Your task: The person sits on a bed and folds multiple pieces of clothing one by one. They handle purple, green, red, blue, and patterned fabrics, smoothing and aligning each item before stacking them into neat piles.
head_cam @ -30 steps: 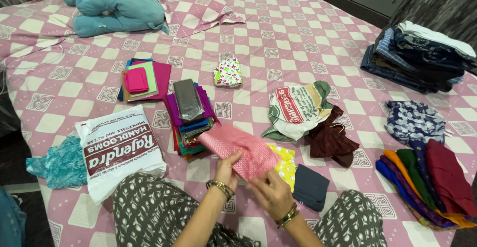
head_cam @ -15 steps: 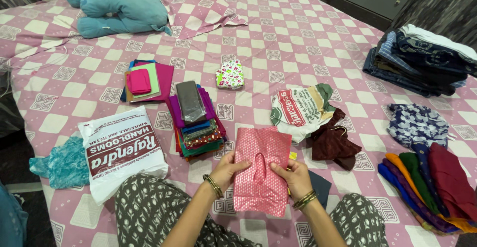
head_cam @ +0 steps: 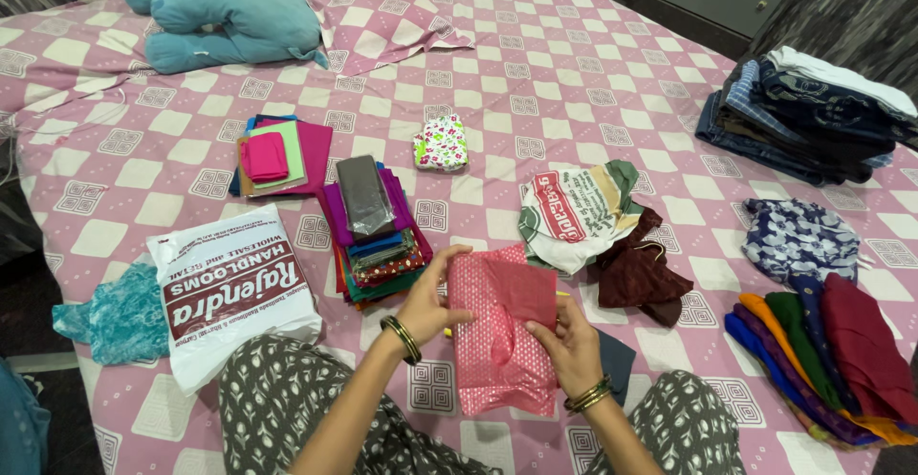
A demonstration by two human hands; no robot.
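Note:
I hold a pink patterned cloth piece (head_cam: 495, 360) upright above my lap, over the pink checked bedsheet (head_cam: 535, 102). My left hand (head_cam: 427, 301) grips its upper left edge. My right hand (head_cam: 571, 349) pinches the right side, where a flap is folded inward. Both wrists wear bangles. Just left of the cloth lies a stack of folded coloured fabrics (head_cam: 373, 231) with a dark one on top. A dark navy folded piece (head_cam: 617, 360) peeks out behind my right wrist.
A white printed plastic bag (head_cam: 229, 289) and teal cloth (head_cam: 120, 314) lie at left. Further off are a maroon garment (head_cam: 636, 269), a white bag on green cloth (head_cam: 574, 212), coloured fabric rolls (head_cam: 822, 351), folded dark clothes (head_cam: 813, 112), a blue soft toy (head_cam: 229, 11).
The pink cloth was lifted from the bed and opened out; now its right part is folded inward, and my right hand has shifted onto that fold.

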